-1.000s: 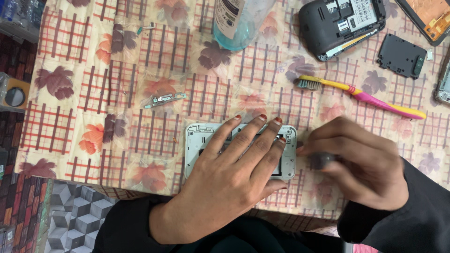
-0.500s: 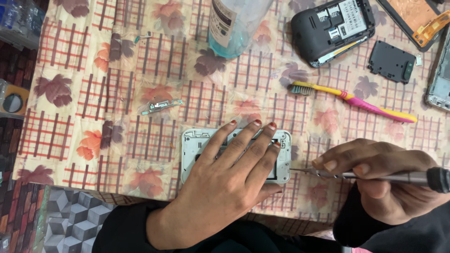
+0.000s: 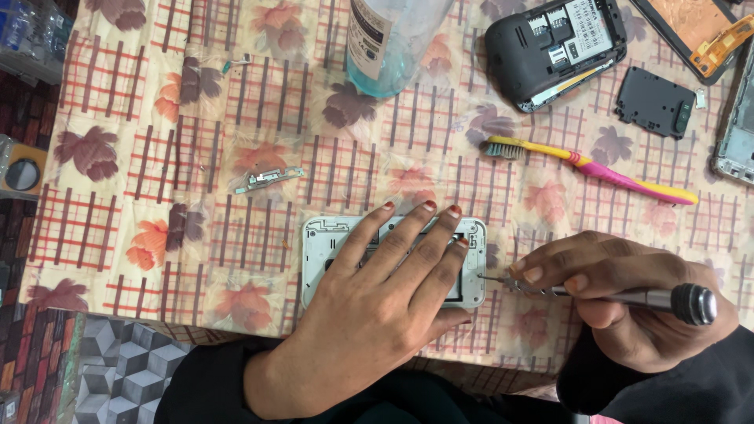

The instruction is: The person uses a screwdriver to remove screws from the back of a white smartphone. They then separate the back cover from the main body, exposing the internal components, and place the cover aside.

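left hand: flat, fingers spread, pressing white phone frame beneath it | right hand: grasping screwdriver, shaft horizontal, tip pointing left at frame's right edge, just beside left fingertips

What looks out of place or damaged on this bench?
Nothing is spilled. The oddities: a dark phone lies with its back off, its cover apart beside it, a small loose part sits alone on the tablecloth, and a toothbrush lies among the electronics.
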